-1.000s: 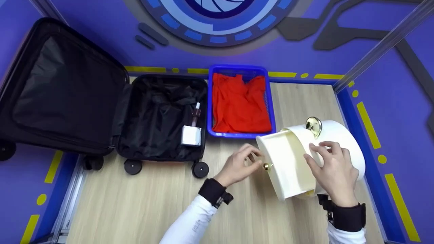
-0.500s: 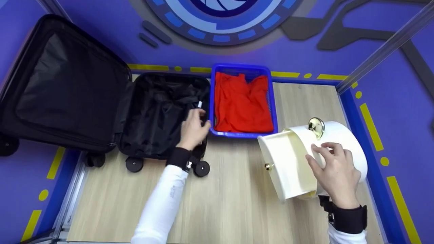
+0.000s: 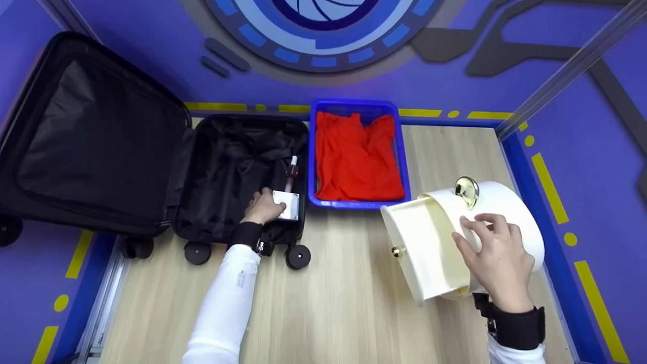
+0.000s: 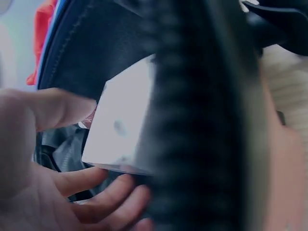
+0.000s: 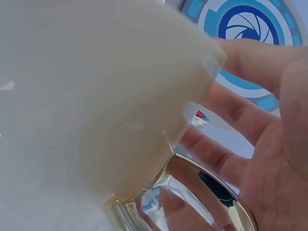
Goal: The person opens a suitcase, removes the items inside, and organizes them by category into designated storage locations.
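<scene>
In the head view my left hand [image 3: 263,206] is at a small white box [image 3: 286,205] in the right side of the open black suitcase [image 3: 237,235]. Its thumb lies on the box and its fingers curl along the left side; the left wrist view shows the box [image 4: 120,115] between thumb and fingers. A slim dark bottle [image 3: 291,172] with a white tip lies just behind the box. My right hand [image 3: 500,258] is held over a white rounded case [image 3: 510,207], thumb and fingers loosely bent, gripping nothing visible. The case's drawer [image 3: 429,247], with a gold knob [image 3: 398,251], is pulled out.
A blue basket [image 3: 356,204] holding red cloth [image 3: 356,162] stands between suitcase and case. The raised suitcase lid [image 3: 101,141] leans at the left. A gold round fitting [image 3: 467,190] sticks up from the case. Walls enclose the wooden tabletop [image 3: 338,303] at back and sides.
My left hand has left the drawer knob, swung left over the suitcase, and come down on the white box. My right hand stays where it was by the case.
</scene>
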`<state>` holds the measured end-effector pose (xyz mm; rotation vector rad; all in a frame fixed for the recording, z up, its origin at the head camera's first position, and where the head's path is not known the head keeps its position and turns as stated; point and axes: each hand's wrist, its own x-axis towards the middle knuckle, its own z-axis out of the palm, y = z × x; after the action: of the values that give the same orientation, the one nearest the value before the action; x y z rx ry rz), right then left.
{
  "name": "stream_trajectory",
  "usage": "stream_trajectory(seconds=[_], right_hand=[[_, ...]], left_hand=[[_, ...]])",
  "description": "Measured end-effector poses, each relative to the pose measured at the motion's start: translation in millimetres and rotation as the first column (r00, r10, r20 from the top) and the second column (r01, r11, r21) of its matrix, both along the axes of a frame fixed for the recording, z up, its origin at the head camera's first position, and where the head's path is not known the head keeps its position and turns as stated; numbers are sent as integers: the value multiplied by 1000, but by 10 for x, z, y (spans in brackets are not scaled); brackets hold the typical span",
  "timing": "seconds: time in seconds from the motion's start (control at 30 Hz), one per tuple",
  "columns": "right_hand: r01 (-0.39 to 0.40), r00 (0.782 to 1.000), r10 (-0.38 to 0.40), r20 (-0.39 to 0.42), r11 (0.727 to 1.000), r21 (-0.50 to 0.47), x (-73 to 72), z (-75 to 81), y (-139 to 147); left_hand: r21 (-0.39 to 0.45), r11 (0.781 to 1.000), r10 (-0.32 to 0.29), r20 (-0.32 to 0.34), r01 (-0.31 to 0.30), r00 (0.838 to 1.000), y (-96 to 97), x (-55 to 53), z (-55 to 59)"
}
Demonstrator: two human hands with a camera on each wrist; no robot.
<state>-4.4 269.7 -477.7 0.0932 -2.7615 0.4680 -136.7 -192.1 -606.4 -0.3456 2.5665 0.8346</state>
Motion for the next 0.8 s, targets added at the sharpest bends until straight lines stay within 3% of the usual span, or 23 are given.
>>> stream_trajectory(seconds=[0.1,0.27,0.5,0.67,0.8], right_hand=[[3,1000,-3,9,1000,4,-5,0,-5],[3,1000,-3,8,1000,6,-8,-3,-5],[11,1000,-11,21,1000,4,1,0,-2],[9,1000,-10,16,1000,3,7,0,2],[8,1000,-8,20,1000,1,9,2,2]], left_hand=[[-5,1000,-16,41,16,999,-25,27,-13],[-19,1000,-3,33,4,999,-18,12,-14],[9,999,36,-22,-36,999,28,11,-19],[57,997,63,-85,-58,994,62,14,74],[86,994,87,-170,-74,982,99,13,184]])
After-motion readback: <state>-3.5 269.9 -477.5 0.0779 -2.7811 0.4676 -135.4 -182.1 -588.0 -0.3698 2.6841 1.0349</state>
